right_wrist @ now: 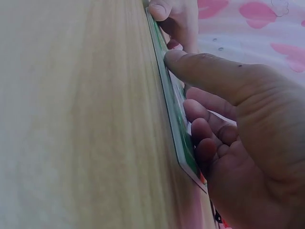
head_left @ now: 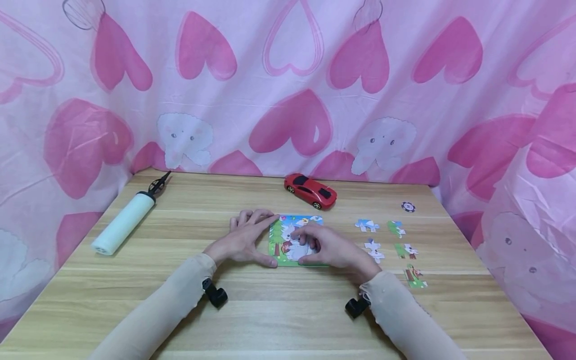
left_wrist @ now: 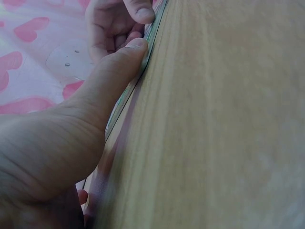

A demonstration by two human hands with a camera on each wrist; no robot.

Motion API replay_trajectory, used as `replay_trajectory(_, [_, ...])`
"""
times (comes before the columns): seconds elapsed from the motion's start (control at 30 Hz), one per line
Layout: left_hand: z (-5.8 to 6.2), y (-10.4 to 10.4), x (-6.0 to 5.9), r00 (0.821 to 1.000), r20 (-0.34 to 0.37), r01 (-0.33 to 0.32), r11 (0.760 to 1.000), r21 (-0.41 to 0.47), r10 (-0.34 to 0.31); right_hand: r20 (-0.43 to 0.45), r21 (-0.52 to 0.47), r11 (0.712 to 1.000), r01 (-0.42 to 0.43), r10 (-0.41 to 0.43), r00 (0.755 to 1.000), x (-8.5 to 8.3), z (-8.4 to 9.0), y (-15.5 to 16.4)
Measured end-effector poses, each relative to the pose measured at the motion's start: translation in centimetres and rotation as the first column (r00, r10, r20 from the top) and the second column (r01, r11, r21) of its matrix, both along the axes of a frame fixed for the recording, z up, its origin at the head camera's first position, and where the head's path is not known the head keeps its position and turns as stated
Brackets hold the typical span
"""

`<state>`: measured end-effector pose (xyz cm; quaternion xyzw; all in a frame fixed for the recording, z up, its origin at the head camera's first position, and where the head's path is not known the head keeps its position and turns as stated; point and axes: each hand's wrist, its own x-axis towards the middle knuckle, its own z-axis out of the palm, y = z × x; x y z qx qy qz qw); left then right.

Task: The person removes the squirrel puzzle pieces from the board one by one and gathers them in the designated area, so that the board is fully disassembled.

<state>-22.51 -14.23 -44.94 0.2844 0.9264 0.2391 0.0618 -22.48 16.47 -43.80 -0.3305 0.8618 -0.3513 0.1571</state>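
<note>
1. The left hand (head_left: 243, 240) lies flat at the left edge of the flat, square, colourful cartoon puzzle board (head_left: 284, 249). Its fingers reach over the board's top left corner and its thumb presses the near left corner, so the grip is a light hold on the edge.
2. The right hand (head_left: 330, 248) covers the right half of the board. Its thumb is set against the near edge and its curled fingers rest on the picture. The grip is narrow, and I cannot tell whether a piece sits under the fingers.
3. The board lies mid-desk, flat on the pale wood-grain desk (head_left: 270, 320).
4. Five loose card puzzle pieces lie to the right of the board: a blue-and-white one (head_left: 366, 225), a green one (head_left: 396, 229), a white one (head_left: 374, 250), a green-and-white one (head_left: 405, 250) and a green-and-brown one (head_left: 415, 277).
5. One small round dark token (head_left: 408, 206) sits beyond the pieces.
6. One glossy red toy car (head_left: 310, 190) stands just behind the board.
7. One white cylindrical hand pump with a black handle (head_left: 126, 217) lies far left.
8. A pink cloth printed with hearts (head_left: 288, 90) hangs behind the desk.
</note>
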Motion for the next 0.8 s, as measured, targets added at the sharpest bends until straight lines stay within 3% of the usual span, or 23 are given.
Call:
replay_trajectory(0.27, [-0.01,0.03,-0.02,1.000,0.002,0.000,1.000,0.004,0.000,0.004,0.067,0.998,-0.016,0.016,1.000,0.36,0.46,-0.14])
replay_trajectory(0.8, [0.27,0.05,0.16,1.000,0.015,-0.003,1.000,-0.001,0.003,0.042,0.033,0.999,-0.021,0.019,0.999,0.44,0.32,0.00])
